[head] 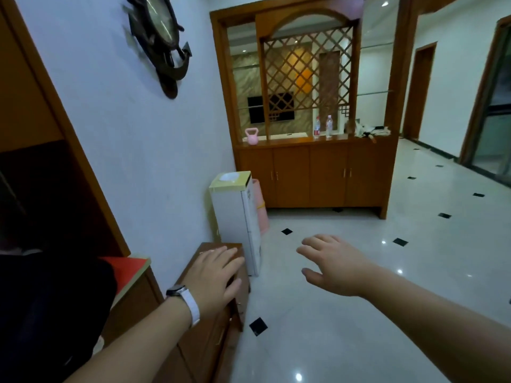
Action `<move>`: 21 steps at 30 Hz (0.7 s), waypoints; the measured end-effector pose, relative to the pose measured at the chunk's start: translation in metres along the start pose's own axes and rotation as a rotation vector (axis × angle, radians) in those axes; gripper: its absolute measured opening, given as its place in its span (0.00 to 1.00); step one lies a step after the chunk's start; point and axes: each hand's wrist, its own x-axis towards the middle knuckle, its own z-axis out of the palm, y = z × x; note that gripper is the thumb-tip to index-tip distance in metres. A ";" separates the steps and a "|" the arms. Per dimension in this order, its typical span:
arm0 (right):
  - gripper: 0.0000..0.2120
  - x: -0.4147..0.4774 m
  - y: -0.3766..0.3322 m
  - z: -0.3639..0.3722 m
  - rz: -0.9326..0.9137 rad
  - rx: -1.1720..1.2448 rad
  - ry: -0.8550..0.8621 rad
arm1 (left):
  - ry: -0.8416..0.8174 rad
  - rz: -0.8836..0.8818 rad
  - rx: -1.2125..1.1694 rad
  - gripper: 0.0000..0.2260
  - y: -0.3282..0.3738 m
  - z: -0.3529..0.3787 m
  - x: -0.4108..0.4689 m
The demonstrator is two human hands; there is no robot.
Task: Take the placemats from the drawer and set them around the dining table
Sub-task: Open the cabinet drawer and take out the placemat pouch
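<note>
1. The left hand [214,275] lay flat, fingers apart, atop the drawer cabinet [221,322]; drawers shut, no placemats visible.
2. Right of the cabinet, the right hand [336,265] hovered over the floor, fingers spread, empty.

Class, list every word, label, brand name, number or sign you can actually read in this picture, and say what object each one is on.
No text here can be read.
Red label on the water bottle: too small and blurred.
Marks on the side of the white box: too blurred.
Dial of the wall clock: numerals not legible.
Screen of the watch on the left hand: shows nothing readable.
</note>
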 end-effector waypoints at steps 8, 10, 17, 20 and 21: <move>0.26 0.082 0.056 0.040 -0.102 0.039 -0.028 | -0.065 -0.084 0.005 0.20 -0.019 0.044 0.045; 0.27 0.109 0.059 0.051 -0.132 0.050 -0.030 | -0.090 -0.124 0.005 0.20 -0.032 0.055 0.052; 0.25 0.194 0.051 0.101 -0.259 -0.007 -0.102 | -0.100 -0.143 -0.060 0.17 -0.091 0.125 0.069; 0.25 0.229 0.051 0.118 -0.254 -0.022 -0.147 | -0.090 -0.156 -0.094 0.17 -0.117 0.160 0.082; 0.27 0.242 0.052 0.122 -0.248 -0.029 -0.159 | -0.096 -0.155 -0.098 0.16 -0.127 0.172 0.086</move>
